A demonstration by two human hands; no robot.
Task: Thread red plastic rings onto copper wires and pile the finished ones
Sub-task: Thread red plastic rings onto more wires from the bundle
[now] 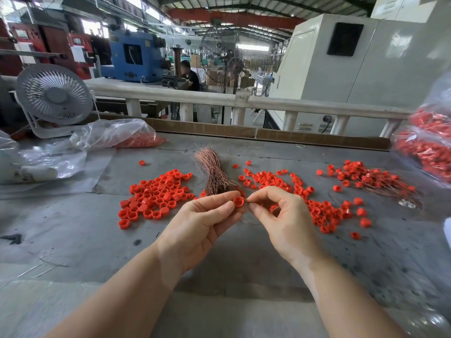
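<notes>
My left hand pinches one red plastic ring between thumb and forefinger, its open side turned up toward me. My right hand pinches a thin copper wire right beside that ring, fingertips nearly touching those of my left; the wire loops down below the two hands and curves back up toward my fingers. I cannot tell whether its tip is inside the ring already.

Both hands hover above the grey table. Just beyond my fingertips lies the bundle of copper wires, fanned out at its far end. To the left of my left hand sits a heap of loose rings, packed close together. To the right of my right hand a looser scatter of rings spreads across the table, some with wire among them. Farther right and a little beyond lies the pile of finished ones, red rings with copper wires trailing out toward me.

At the far right edge stand clear bags of red rings. Far left, past the loose heap, lies another plastic bag with red parts in it, and behind it a small white fan.
</notes>
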